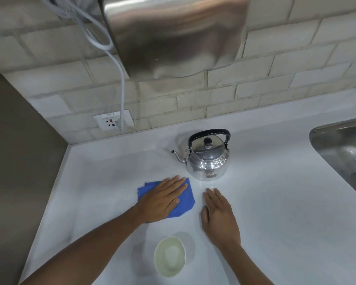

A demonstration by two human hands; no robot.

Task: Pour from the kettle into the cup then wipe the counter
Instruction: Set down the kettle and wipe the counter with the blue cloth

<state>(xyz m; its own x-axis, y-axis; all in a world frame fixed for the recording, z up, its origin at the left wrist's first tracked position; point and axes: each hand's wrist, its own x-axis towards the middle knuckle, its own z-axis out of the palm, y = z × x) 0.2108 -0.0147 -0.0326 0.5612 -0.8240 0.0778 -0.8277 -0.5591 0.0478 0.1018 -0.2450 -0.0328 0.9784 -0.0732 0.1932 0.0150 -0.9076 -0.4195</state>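
Observation:
A shiny steel kettle [207,159] with a black handle stands upright on the white counter [275,202], its spout pointing left. A pale cup [170,256] sits near the front edge, between my forearms. My left hand [162,198] lies flat, palm down, on a folded blue cloth [185,204] just left of and in front of the kettle. My right hand [219,214] rests flat on the bare counter, fingers together, just in front of the kettle and apart from the cloth.
A steel sink [345,153] is set into the counter at the right. A tiled wall runs along the back, with a socket [112,120] and a white cable [121,83]. A steel hood [173,36] hangs overhead. A brown wall bounds the left side.

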